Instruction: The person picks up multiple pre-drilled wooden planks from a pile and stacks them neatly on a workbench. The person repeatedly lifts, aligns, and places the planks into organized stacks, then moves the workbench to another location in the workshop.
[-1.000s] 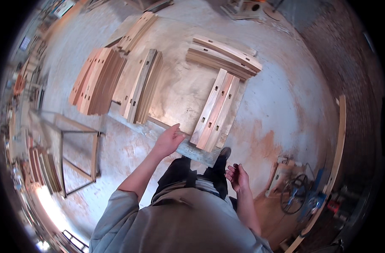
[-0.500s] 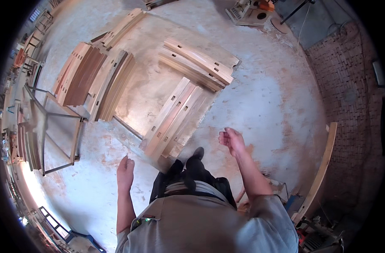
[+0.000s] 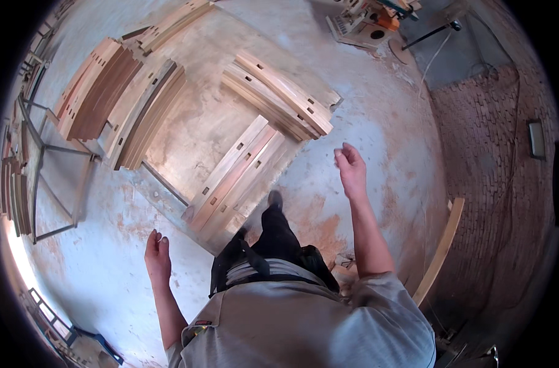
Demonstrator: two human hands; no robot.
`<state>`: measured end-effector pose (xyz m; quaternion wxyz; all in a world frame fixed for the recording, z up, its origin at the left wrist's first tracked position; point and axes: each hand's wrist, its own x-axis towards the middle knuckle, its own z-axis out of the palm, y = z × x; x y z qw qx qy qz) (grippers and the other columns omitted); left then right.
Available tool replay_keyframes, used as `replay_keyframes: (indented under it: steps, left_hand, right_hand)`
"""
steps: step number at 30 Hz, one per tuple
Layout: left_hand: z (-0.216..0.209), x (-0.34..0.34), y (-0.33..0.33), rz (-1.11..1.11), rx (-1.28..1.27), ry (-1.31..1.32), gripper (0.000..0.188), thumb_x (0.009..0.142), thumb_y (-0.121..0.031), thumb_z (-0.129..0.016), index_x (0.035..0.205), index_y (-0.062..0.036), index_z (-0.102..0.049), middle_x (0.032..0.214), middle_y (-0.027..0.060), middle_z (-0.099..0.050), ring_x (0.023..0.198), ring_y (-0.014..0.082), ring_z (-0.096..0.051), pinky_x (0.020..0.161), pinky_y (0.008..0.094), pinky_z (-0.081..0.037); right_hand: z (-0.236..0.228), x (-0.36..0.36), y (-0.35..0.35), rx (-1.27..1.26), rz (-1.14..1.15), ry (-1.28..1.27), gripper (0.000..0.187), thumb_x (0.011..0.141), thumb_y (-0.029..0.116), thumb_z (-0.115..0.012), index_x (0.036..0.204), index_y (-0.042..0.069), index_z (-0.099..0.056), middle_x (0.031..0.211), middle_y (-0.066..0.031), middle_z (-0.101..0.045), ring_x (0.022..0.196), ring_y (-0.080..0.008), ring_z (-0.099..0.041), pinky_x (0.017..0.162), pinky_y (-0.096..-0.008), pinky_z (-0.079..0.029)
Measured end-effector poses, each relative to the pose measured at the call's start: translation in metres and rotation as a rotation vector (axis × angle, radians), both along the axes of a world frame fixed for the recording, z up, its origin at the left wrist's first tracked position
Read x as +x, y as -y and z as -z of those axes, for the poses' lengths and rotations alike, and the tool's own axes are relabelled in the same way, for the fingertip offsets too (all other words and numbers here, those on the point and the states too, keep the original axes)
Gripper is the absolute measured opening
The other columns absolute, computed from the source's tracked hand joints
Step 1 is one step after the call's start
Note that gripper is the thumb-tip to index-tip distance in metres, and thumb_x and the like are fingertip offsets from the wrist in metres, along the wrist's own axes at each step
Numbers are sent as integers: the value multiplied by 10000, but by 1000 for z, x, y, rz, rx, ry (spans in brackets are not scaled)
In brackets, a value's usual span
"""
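My left hand (image 3: 158,254) hangs over the floor, left of the low panel. Its fingers are curled, with a tiny pale speck near the fingertips that is too small to name. Out ahead on the right is my right hand (image 3: 352,172), loosely closed, with nothing visible in it. It is nearest to a stack of slotted wooden beams (image 3: 279,95) at the panel's right side, without touching it. Closer to my feet, several mortised boards (image 3: 233,175) lie side by side on the wooden panel (image 3: 187,129).
Curved dark boards (image 3: 105,92) and more slotted pieces (image 3: 148,116) stand on the left. Beyond them is a metal frame (image 3: 59,149). A machine (image 3: 365,24) stands far right. One long plank (image 3: 440,251) is near the brick wall (image 3: 482,147).
Both hands have moved apart, the right one forward and the left one further left. My feet have stepped, and the wood stacks have shifted left in view.
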<state>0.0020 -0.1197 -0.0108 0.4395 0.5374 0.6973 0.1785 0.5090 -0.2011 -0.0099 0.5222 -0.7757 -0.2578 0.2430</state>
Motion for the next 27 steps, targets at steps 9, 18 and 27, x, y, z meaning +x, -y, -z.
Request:
replay_keyframes:
  steps: [9, 18, 27]
  left_hand:
    - [1, 60, 27, -359, -17, 17, 472, 936, -192, -552, 1313, 69, -441, 1208, 157, -574, 1112, 190, -540, 976, 298, -403]
    - [-22, 175, 32, -395, 41, -51, 444, 933, -180, -545, 1303, 52, -465, 1246, 181, -561, 1147, 214, -535, 986, 317, -401]
    - [-15, 181, 44, -462, 95, 32, 447, 934, -164, -551, 1301, 71, -454, 1217, 199, -580, 1097, 213, -573, 943, 310, -440]
  right_hand:
    - [-17, 63, -108, -296, -539, 700, 566, 718, 271, -742, 1159, -33, -557, 1040, -206, -563, 990, -350, -526, 866, -409, -441]
    - [-27, 93, -128, -460, -743, 742, 432, 745, 290, -714, 1020, -23, -600, 933, -170, -556, 900, -341, -556, 752, -430, -469]
    - [-40, 133, -130, -332, -574, 207, 312, 813, 236, -655, 1028, 12, -620, 875, -147, -624, 766, -247, -596, 691, -346, -470]
